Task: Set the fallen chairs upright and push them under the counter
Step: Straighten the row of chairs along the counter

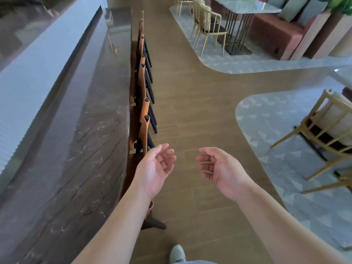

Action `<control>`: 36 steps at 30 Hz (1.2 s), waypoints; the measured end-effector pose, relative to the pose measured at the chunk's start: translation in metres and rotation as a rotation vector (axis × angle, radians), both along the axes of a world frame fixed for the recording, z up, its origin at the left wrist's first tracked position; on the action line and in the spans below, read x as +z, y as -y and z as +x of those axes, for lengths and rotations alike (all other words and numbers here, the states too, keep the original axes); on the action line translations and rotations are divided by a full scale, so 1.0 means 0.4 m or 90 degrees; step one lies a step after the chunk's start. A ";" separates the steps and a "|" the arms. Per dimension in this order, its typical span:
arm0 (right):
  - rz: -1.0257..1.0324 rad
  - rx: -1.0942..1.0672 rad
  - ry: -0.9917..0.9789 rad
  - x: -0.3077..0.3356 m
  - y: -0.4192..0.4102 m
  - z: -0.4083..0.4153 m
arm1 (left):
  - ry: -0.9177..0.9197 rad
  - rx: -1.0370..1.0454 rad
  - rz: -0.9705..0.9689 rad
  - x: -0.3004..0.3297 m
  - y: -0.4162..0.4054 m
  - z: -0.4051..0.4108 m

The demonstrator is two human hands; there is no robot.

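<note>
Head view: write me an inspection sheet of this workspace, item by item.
Surface: dark marbled counter along the left; brown plank floor beside it.
Job's things: row of tan-backed chairs standing upright, tucked against the counter edge; no fallen chair seen.
Clutter: nothing seen on the floor aisle.
Grippers: left hand and right hand both empty, palms up, fingers loosely curled, above the floor, touching nothing.
Cables: nothing seen.
Surroundings: gold-framed chair on patterned carpet at right; more gold chairs at a marble-topped table farther off; a white shoe at the bottom edge.
</note>
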State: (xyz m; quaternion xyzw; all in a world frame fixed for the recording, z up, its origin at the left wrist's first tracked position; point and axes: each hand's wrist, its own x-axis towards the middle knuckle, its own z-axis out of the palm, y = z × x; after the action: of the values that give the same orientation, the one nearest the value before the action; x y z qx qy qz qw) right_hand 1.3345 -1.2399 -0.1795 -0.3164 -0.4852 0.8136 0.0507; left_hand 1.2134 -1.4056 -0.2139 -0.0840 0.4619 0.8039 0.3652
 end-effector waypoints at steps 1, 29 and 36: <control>0.000 0.007 0.003 -0.002 -0.004 -0.027 | -0.002 0.011 0.001 -0.001 0.004 -0.019; -0.039 0.276 0.021 -0.027 -0.674 -0.635 | 0.066 0.311 -0.161 0.002 -0.548 -0.397; -0.035 0.392 0.023 -0.025 -0.756 -0.770 | 0.060 0.410 -0.181 0.008 -0.626 -0.424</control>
State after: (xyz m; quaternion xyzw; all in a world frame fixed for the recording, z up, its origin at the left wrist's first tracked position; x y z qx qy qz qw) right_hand 1.0263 -0.9374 -0.1896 -0.1697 -0.5369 0.7978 -0.2155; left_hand 1.0439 -1.1550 -0.2106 -0.3123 0.5014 0.8008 0.0987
